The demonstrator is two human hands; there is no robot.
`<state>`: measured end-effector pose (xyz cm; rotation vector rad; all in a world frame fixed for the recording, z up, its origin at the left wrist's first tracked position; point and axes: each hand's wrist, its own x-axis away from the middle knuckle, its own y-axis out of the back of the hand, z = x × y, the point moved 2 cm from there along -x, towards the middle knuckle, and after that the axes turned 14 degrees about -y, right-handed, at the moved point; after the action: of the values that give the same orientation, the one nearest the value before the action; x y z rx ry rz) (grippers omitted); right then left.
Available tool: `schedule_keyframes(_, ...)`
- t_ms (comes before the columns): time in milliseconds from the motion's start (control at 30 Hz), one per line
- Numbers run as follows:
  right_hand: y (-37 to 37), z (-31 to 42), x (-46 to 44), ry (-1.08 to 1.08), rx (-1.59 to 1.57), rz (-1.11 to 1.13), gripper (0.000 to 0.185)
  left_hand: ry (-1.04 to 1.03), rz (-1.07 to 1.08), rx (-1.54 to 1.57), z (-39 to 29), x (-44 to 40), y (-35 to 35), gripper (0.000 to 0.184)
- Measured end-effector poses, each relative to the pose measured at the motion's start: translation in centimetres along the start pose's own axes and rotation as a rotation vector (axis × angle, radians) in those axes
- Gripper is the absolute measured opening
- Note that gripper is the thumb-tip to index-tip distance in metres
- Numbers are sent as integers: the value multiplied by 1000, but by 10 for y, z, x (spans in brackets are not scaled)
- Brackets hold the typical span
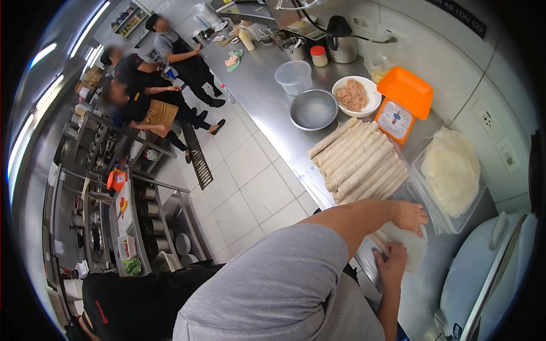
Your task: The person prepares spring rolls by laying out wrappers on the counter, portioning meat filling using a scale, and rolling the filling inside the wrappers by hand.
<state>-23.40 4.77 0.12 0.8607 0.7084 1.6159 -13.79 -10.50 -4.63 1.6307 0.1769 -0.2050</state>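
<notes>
A thin round wrapper (pixel 418 250) lies on the counter, with a pale roll (pixel 377 241) along its near side. My left hand (pixel 408 217) reaches over the wrapper's upper edge, fingers bent down onto it. Lower down, my right hand (pixel 393 262) has its thumb and fingers at the end of the roll. Just beyond my left forearm, many finished rolls (pixel 361 162) are stacked in a pile. To the right, a stack of pale wrappers (pixel 449 170) sits in a clear plastic tray (pixel 455 224).
A metal bowl (pixel 313 122) of cloudy liquid, a white bowl (pixel 369 85) of minced filling, an orange scale (pixel 398 116), and a clear tub (pixel 293 85) stand beyond the rolls. A pale blue bin-like object (pixel 475 278) is at lower right. Several people stand away left.
</notes>
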Motion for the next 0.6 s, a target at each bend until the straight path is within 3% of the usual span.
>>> schedule_keyframes(133, 1, -14, 7, -13, 70, -104, 35, 16, 58, -15, 4, 0, 2, 41)
schedule_keyframes(233, 13, -15, 6, -15, 70, -34, 35, -10, 64, -56, 3, 0, 6, 43)
schedule_keyframes(433, 15, -24, 14, -51, 101, -100, 33, -21, 62, -118, 4, -1, -2, 47)
schedule_keyframes(533, 19, -33, 13, -37, 137, -108, 34, 4, 16, -87, 3, -4, -7, 45)
schedule_keyframes(600, 21, -36, 13, -8, 162, -132, 35, 137, -141, -209, -10, -17, -6, 41)
